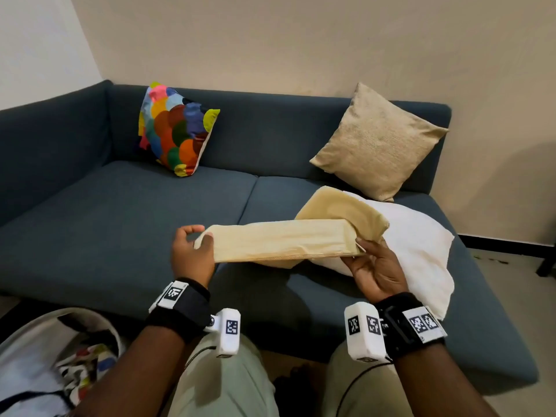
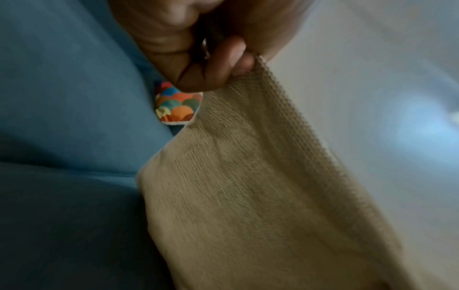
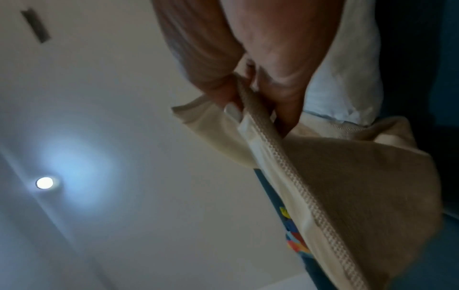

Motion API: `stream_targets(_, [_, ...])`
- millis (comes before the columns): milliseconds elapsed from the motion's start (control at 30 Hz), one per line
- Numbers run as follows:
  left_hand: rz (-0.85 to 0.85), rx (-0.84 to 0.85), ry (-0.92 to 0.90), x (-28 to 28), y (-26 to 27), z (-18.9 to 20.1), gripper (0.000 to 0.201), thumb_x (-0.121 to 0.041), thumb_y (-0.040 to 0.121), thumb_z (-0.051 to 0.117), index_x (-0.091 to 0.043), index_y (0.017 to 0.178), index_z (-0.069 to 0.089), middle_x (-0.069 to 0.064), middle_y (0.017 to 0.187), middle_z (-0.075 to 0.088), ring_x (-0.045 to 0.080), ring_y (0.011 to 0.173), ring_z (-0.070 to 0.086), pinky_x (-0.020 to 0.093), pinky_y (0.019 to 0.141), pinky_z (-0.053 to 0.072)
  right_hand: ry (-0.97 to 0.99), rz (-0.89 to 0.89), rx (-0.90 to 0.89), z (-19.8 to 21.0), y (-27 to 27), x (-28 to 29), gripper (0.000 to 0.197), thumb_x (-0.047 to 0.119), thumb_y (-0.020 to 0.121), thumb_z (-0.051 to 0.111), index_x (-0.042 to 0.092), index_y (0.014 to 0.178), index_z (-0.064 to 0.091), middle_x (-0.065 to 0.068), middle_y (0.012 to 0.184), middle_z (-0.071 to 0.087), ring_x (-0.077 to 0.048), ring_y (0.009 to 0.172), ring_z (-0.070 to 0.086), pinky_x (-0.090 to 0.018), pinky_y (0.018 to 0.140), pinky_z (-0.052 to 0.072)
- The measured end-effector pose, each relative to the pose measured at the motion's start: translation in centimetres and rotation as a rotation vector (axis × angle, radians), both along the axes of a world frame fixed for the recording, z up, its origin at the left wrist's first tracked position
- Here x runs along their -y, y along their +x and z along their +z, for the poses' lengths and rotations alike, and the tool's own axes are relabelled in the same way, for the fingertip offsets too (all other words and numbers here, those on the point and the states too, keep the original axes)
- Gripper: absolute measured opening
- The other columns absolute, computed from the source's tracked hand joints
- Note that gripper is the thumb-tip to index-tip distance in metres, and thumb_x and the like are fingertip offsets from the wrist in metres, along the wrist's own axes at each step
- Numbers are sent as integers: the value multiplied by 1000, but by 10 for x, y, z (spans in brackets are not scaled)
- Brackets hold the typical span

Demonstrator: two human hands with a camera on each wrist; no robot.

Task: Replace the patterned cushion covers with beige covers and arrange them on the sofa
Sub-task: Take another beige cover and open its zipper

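Note:
An empty beige cover (image 1: pixel 279 242) (image 2: pixel 261 186) (image 3: pixel 347 176) is stretched between my two hands above the blue sofa (image 1: pixel 105 230). My left hand (image 1: pixel 192 248) (image 2: pixel 223 64) pinches its left end. At the right end my right hand (image 1: pixel 373 263) (image 3: pixel 248 92) pinches the zip edge. Under and behind the cover lies a bare white cushion insert (image 1: pixel 418 254) on the right seat. A patterned cushion (image 1: pixel 176 129) (image 2: pixel 177 105) with coloured circles leans against the backrest on the left. A beige-covered cushion (image 1: pixel 376 142) leans on the right.
A white basket (image 1: pixel 33 365) with patterned fabric inside stands on the floor at my lower left. My knees are close to the sofa's front edge. A dark furniture leg (image 1: pixel 546 263) shows at the far right.

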State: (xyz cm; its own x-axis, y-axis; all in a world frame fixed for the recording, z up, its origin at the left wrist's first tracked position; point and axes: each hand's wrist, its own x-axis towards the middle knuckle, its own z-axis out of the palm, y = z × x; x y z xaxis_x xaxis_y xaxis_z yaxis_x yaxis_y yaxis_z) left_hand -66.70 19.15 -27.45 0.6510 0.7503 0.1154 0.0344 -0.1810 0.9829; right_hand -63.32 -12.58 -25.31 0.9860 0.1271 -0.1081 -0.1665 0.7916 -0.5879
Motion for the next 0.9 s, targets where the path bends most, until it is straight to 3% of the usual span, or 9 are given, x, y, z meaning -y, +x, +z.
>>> stream_targets(133, [-31,-194,479,-9,-12,9,19,-24,86,65,-33,102,60,3,110,57,30,95,58,39,80,46,16,77,-86,3,-8,-13,61,-10,79,51,3,139,51,-17,121,68,-31,106,71,-46,86,60])
stream_targets(233, [-107,-237,829,7,-21,19,12,-41,82,65,-36,92,63,-5,102,51,28,96,54,43,82,47,-51,156,-274,2,-21,-35,46,-12,88,44,-4,132,53,-22,114,70,-35,104,69,-49,77,61])
stream_targets(333, [-603,-94,702,39,-35,38,33,-64,73,69,-37,92,63,-11,80,58,10,76,59,40,73,52,-98,213,-326,7,-38,-61,40,-9,96,41,-7,134,52,-22,114,69,-31,93,72,-41,78,60])
stream_targets(400, [-911,-71,701,61,-46,46,63,-73,58,79,-40,108,62,-14,87,57,7,81,59,35,75,52,-75,288,-279,14,-51,-75,39,-7,96,42,-11,132,53,-28,124,66,-32,94,73,-40,83,61])
stream_targets(467, [-920,-67,905,72,-49,44,73,-72,55,79,-45,119,56,-19,97,51,1,87,56,30,80,49,-23,331,-226,19,-59,-81,38,-6,95,42,-12,130,54,-30,126,64,-35,101,72,-41,88,60])
stream_targets(533, [-805,-22,985,67,-46,44,54,-49,68,75,-44,119,58,-19,99,50,-1,88,55,36,82,48,-18,351,-186,24,-63,-87,40,-4,94,44,-9,132,53,-28,122,65,-35,105,70,-42,87,61])
stream_targets(633, [-831,15,1054,53,-41,52,36,-30,79,68,-40,113,64,-16,99,57,2,87,57,41,77,50,-293,287,-86,29,-58,-92,41,9,95,55,5,136,49,-18,110,69,-29,95,71,-41,79,61])
stream_targets(767, [-985,174,836,46,-49,86,20,-17,90,68,-28,107,72,-15,91,62,7,84,61,25,71,50,-582,181,-5,37,-39,-77,52,53,85,69,32,129,50,-5,94,65,-17,78,69,-40,74,55])
stream_targets(900, [-1057,261,545,45,-62,117,10,-16,94,57,-19,98,66,-2,95,61,17,89,60,27,78,47,-754,132,269,42,-17,-57,77,92,72,44,48,134,57,10,133,60,-14,118,57,-45,102,45])
